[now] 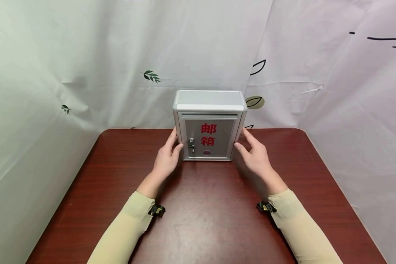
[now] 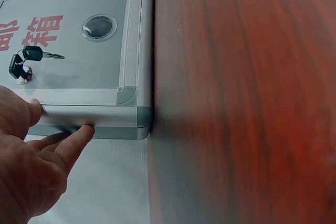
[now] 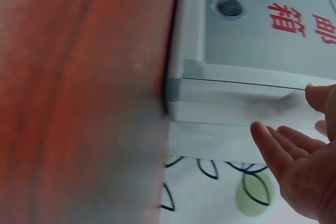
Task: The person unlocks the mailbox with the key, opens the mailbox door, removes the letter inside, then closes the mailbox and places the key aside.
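A silver-grey metal mailbox (image 1: 223, 137) stands upright at the far side of the table, with red characters, a slot under its lid and a small round window (image 2: 99, 28) on its front. Keys (image 2: 32, 53) hang at the lock on the left of its door. My left hand (image 1: 166, 158) touches the mailbox's left side, thumb by the front edge and fingers extended along the side. At the right side is my right hand (image 1: 258, 157), fingers extended and thumb spread. In the right wrist view its fingertips (image 3: 257, 128) appear slightly apart from the side wall.
The mailbox stands on a dark red wooden table (image 1: 214, 212) with rounded far corners. White cloth (image 1: 198, 44) with leaf prints hangs behind the table and along both sides. A dark strap device (image 1: 157, 210) sits at the left wrist, another (image 1: 266, 207) at the right.
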Tool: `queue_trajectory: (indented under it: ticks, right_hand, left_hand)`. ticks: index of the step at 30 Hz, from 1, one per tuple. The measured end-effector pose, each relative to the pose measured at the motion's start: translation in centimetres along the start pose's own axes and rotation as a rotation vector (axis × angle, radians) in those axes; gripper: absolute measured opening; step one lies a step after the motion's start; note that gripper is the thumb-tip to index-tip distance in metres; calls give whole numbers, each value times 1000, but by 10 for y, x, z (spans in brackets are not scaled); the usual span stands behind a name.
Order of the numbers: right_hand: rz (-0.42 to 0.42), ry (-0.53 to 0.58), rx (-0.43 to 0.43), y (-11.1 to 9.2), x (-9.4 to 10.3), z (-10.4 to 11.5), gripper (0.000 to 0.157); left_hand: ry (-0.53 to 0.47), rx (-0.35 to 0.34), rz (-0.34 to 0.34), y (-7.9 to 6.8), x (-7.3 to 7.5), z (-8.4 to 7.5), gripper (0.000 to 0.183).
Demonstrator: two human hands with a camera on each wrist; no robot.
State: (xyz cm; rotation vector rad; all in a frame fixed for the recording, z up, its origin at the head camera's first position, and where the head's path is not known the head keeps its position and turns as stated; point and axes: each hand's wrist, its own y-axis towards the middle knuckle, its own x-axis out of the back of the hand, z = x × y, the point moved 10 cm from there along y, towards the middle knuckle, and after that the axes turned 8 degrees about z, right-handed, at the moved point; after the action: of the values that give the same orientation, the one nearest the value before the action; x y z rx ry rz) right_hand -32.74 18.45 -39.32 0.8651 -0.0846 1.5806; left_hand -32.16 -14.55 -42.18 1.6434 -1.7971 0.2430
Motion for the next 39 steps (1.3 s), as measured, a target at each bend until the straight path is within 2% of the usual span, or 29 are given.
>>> queue_trajectory:
  ticks: [4, 8, 9, 12, 15, 16, 19, 24, 39]
  right_hand:
    - [-122, -35, 102, -4, 17, 19, 66]
    - [-219, -18, 246, -9, 30, 40, 62]
    - [-240, -20, 279, -10, 32, 46, 60]
    - [-297, -31, 372, -14, 36, 60, 51]
    - [-344, -53, 450, -18, 38, 72, 44]
    - [-352, -54, 474, -20, 37, 75, 43]
    - [-351, -50, 527, -22, 34, 84, 43]
    - [-311, -37, 562, -24, 23, 92, 43]
    - [-170, -119, 555, -24, -18, 98, 42]
  left_hand:
    - [-9, -1, 0, 0, 1, 1, 75]
    - [-23, -31, -15, -1, 2, 0, 74]
    - [-31, -51, -26, 0, 2, 5, 73]
    - [-34, -62, -31, -1, 3, 4, 72]
    - [-39, -56, -21, 0, 3, 4, 74]
    - [-33, -38, -10, -1, 3, -1, 75]
    - [-28, -15, 1, 0, 3, 0, 76]
    - [-21, 7, 4, 0, 3, 1, 75]
    - [-21, 0, 5, 1, 1, 1, 75]
